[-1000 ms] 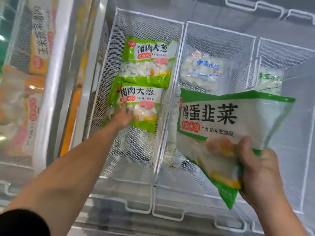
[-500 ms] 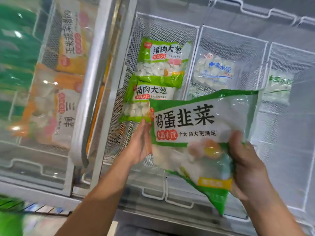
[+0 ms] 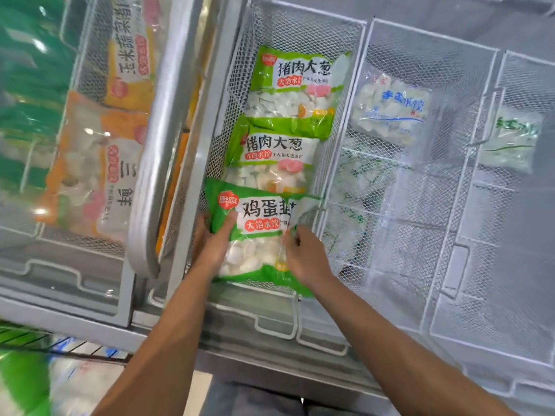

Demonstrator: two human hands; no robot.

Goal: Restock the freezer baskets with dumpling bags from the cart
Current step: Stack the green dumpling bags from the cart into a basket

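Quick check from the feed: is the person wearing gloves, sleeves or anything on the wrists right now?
No gloves: the left hand and right hand are both bare. Both forearms are uncovered all the way to the bottom edge of the head view, with no sleeve, watch, band or ring that I can make out.

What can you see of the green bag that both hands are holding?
The green bag is glossy plastic with a white label band, black Chinese characters, red badges, and a clear window showing pale dumplings. It lies at the near end of the wire basket, overlapping the lower of two similar bags. Its upper right corner is folded. The left hand grips its left edge; the right hand holds its right side.
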